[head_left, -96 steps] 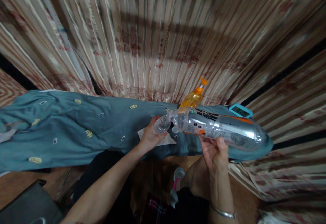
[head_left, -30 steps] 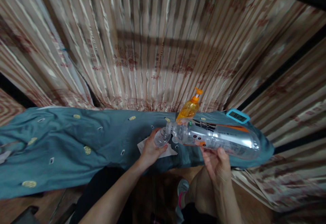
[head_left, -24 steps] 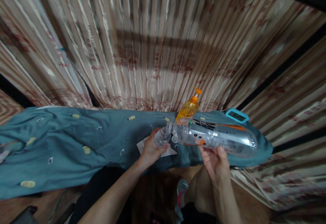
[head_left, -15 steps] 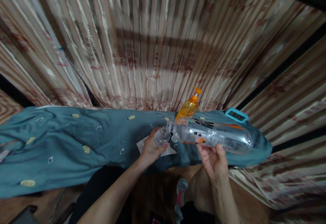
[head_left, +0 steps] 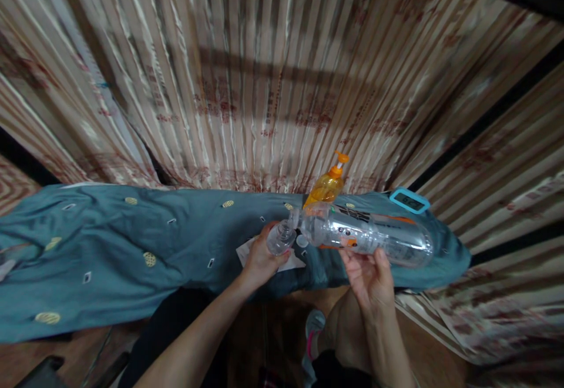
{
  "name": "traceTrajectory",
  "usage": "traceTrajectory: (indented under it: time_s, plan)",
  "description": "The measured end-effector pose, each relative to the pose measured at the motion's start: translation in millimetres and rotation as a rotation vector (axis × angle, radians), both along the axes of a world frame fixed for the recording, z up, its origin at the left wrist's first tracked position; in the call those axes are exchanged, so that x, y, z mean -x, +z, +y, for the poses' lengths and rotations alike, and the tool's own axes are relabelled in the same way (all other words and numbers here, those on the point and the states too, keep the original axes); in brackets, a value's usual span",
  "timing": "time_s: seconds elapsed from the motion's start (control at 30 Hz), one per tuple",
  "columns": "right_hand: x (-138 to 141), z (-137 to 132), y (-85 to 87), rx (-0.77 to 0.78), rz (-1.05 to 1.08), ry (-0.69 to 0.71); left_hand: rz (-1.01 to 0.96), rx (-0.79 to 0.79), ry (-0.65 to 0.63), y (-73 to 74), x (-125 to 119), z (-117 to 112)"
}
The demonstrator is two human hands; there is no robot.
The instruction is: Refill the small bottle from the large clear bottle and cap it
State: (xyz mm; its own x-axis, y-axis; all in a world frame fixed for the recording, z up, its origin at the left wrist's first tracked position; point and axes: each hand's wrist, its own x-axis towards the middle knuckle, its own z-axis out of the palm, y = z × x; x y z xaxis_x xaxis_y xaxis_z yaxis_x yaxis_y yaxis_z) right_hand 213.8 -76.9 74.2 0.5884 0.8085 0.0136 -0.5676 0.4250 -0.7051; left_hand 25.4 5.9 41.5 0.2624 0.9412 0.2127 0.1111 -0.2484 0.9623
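Note:
My left hand [head_left: 261, 255] is wrapped round a small clear bottle [head_left: 281, 237]. Its mouth points up and right, against or very near the neck of a large clear plastic bottle [head_left: 370, 235]. That large bottle lies nearly level in the air, with a silver, black and orange label, and my right hand [head_left: 368, 276] grips it from below. Whether liquid passes between the two mouths I cannot tell. Beneath the necks a small round whitish cap [head_left: 302, 240] shows on the cloth. A white sheet of paper [head_left: 293, 261] lies partly hidden under my left hand.
An orange pump bottle [head_left: 326, 186] stands just behind the large bottle. To the right sits a blue-framed digital clock [head_left: 409, 200]. Green patterned cloth [head_left: 110, 241] covers the narrow surface, and a pleated curtain [head_left: 247, 82] hangs close behind it.
The large bottle has shifted very slightly to the left, and a bit more of the cap shows. Both hands stay almost where they were.

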Motion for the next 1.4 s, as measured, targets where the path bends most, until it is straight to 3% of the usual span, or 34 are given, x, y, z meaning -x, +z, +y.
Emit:
traceTrajectory:
  time_s: [1.4]
  plan:
    - [-8,-8,-9.9,0.03,-0.175,-0.108,0.055,-0.02,0.008,0.1,1,0]
